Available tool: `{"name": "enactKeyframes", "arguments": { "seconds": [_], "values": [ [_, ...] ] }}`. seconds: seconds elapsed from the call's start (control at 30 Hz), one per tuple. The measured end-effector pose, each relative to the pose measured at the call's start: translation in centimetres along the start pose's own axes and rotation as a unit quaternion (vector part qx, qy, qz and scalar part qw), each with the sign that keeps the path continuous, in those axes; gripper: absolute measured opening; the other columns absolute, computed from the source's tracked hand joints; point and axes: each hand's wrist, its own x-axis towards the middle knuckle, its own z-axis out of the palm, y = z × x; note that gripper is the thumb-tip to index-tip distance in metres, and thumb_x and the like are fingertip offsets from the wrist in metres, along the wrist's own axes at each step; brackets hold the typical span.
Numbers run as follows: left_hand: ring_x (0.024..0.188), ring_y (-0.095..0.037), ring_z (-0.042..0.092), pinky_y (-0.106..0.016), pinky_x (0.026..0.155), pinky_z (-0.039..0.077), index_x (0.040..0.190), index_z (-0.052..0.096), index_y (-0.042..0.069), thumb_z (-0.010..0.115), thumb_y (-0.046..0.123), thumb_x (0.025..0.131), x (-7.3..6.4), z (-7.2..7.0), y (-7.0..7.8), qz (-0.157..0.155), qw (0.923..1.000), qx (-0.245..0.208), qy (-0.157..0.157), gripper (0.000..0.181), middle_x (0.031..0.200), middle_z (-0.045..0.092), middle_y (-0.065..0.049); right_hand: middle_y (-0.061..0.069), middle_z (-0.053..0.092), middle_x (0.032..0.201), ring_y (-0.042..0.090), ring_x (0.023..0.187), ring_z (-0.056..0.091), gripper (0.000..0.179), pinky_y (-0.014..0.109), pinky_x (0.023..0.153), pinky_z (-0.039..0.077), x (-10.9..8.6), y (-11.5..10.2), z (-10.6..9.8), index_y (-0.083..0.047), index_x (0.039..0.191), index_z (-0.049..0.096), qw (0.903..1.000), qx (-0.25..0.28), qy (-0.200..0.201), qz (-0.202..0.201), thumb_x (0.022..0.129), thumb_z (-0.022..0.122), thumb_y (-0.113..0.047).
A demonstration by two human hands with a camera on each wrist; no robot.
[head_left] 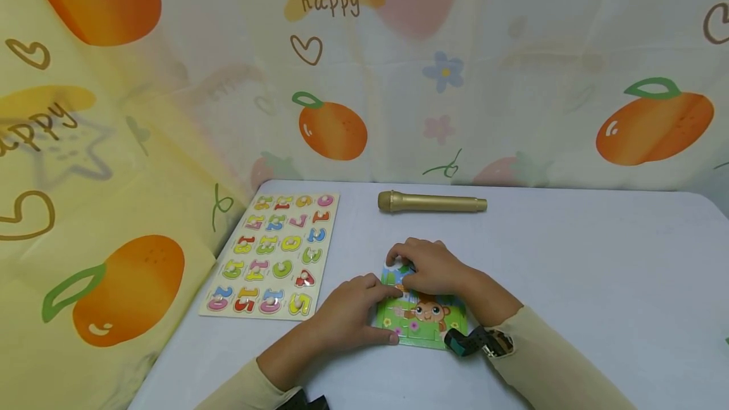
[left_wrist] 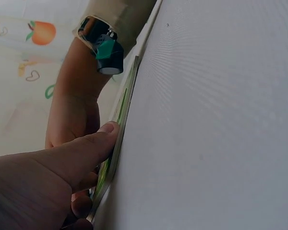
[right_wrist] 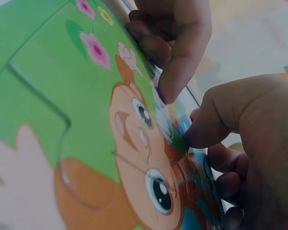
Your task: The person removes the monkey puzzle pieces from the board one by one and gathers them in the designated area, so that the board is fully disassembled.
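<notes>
The puzzle (head_left: pixel 426 314) points its top toward twelve o'clock; long axis unclear. Left hand (head_left: pixel 350 313), spread, presses at nine; curled right hand (head_left: pixel 435 271) grips at eleven.

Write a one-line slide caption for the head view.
Left hand and right hand on a monkey puzzle, number board at left, gold microphone beyond.

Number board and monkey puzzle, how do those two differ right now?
The number board is larger; the monkey puzzle is smaller. The board is cream with rows of colourful numerals, while the puzzle is largely green with a cartoon monkey. The left hand and right hand touch the puzzle; neither grips the board. Both are flat and brightly decorated.
</notes>
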Motion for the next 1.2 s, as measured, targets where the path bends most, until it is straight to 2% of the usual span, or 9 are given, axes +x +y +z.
{"name": "enactKeyframes", "arguments": {
  "seconds": [0.4,0.63,1.0,1.2],
  "values": [
    [0.111,-0.011,0.048,-0.033,0.096,0.045,0.147,0.065,0.028,0.085,0.055,0.088,-0.5,0.3,0.03,0.006,0.9997,-0.016,0.018,0.068,0.131,0.05,0.005,-0.004,0.062,0.109,0.017,0.101,0.059,0.04,0.056,0.097,0.042,-0.29,0.06,-0.24,-0.023,0.127,0.071,0.9994,0.033,-0.001,0.008,0.09,0.068,-0.009],
    [0.112,-0.013,0.048,-0.035,0.097,0.044,0.148,0.064,0.03,0.085,0.054,0.089,-0.41,0.39,-0.07,0.008,0.9997,-0.014,0.019,0.067,0.132,0.05,0.005,-0.004,0.062,0.109,0.016,0.101,0.059,0.04,0.053,0.094,0.045,-0.07,0.16,-0.27,-0.025,0.126,0.07,0.9997,0.024,-0.007,0.001,0.09,0.067,-0.01],
    [0.114,-0.013,0.047,-0.036,0.1,0.044,0.148,0.064,0.03,0.085,0.054,0.088,-0.3,0.34,0.07,0.005,0.9998,-0.015,0.013,0.067,0.134,0.05,0.005,-0.007,0.059,0.107,0.015,0.098,0.057,0.038,0.052,0.091,0.043,0.03,0.06,-0.16,-0.029,0.124,0.067,0.9998,0.003,-0.014,0.01,0.088,0.068,-0.017],
    [0.114,-0.013,0.048,-0.037,0.099,0.045,0.148,0.063,0.034,0.081,0.059,0.09,-0.34,0.57,-0.14,0.003,0.9999,0.003,0.012,0.065,0.134,0.05,0.006,-0.006,0.059,0.107,0.015,0.098,0.058,0.038,0.052,0.091,0.043,-0.02,0.12,-0.06,-0.029,0.124,0.068,0.9999,0.001,-0.009,0.008,0.088,0.069,-0.018]
  ]
}}
